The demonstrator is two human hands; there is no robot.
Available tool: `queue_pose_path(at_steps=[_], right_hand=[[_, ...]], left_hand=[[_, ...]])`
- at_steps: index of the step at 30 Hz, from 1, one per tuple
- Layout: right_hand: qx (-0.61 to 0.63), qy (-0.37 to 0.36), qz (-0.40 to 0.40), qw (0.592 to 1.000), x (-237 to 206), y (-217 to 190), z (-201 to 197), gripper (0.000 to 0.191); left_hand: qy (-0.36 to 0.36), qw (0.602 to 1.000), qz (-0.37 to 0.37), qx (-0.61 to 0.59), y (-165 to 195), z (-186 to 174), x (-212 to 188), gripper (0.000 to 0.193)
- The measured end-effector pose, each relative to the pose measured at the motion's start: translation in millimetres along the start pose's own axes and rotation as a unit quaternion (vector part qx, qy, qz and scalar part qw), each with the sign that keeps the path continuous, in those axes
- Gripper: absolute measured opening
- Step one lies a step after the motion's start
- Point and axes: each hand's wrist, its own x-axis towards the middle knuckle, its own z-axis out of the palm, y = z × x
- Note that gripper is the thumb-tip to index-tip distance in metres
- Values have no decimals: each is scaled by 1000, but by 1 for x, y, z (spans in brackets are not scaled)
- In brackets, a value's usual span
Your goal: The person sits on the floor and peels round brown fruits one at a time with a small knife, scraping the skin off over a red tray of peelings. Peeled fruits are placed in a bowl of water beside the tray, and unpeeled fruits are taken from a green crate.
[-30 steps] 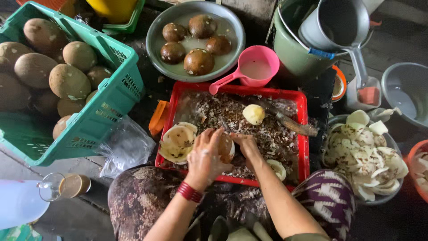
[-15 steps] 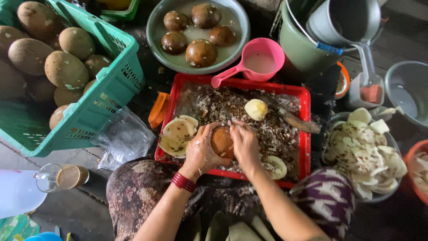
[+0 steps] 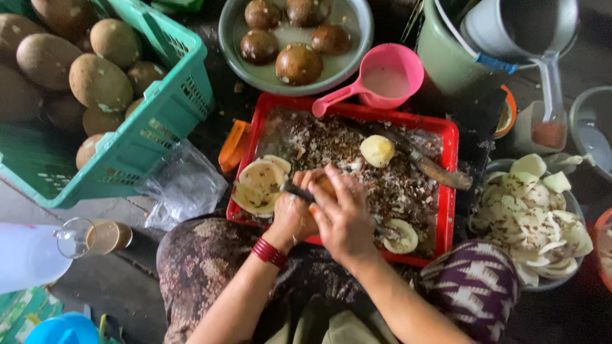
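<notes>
Now both hands sit together over the near edge of the red tray (image 3: pixel 451 191); half a second ago the brown fruit lay exposed between them, and it is largely covered by the fingers now (only an orange-brown sliver shows). This suggests the peeling has moved from repositioning to cutting. The left hand (image 3: pixel 294 213) is closed around the brown fruit (image 3: pixel 324 185) and a dark blade (image 3: pixel 294 189) crosses it. The right hand (image 3: pixel 344 213) is curled over the fruit; whether it grips the blade's handle cannot be told. White peeled pieces (image 3: pixel 258 185) lie just left.
</notes>
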Motion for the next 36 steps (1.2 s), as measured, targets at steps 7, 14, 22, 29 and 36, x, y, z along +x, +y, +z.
queue_pose_path(at_steps=[7,14,22,29,36], right_hand=[[527,-96,409,739,10,79,52,28],[168,35,77,982,-7,-3,8,43],[374,-145,439,804,58,9,-10,50],[257,-70,329,906,10,25,25,33],[487,-120,469,727,1,60,35,38]], left_hand=[[13,989,11,146,14,1,-5,97],[36,999,5,28,-18,5,-5,77],[42,997,63,21,-23,11,-8,102],[2,998,20,51,-13,12,-7,90],[40,998,24,46,1,2,-3,112]])
